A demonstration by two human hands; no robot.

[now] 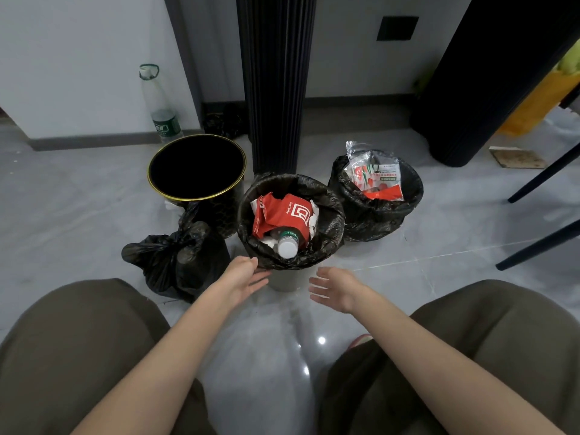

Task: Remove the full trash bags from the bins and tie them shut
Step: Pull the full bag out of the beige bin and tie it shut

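Two knees in olive trousers (78,334) frame the bottom of the head view, with bare forearms reaching forward between them over the glossy grey floor (257,356). Both hands are released, grasping nothing. The left hand (248,277) has its fingers straight, and its thumb lies at the near left edge of the middle bag (329,221); whether it touches the plastic I cannot tell. The right hand (332,288) hangs just beside the middle bin (287,282), palm turned inward, clear of it.

The middle bin's pale wall shows only below the black bag folded over its rim. Inside lie a crumpled red paper bag (282,215) and a clear plastic bottle (287,243) with its base towards the camera.

Left of the bin, a tied bag (175,262) sits knotted on the floor. It leans against the empty bin (197,171) behind it, which is black with a gold rim. To the right and slightly farther stands the right bag (376,218), still open and draped over its bin, with a snack packet (373,174) poking out.

Beyond them rise a ribbed dark pillar (276,83), a tall bottle (158,105) against the white wall, and dark chair legs (543,177) at the right edge.
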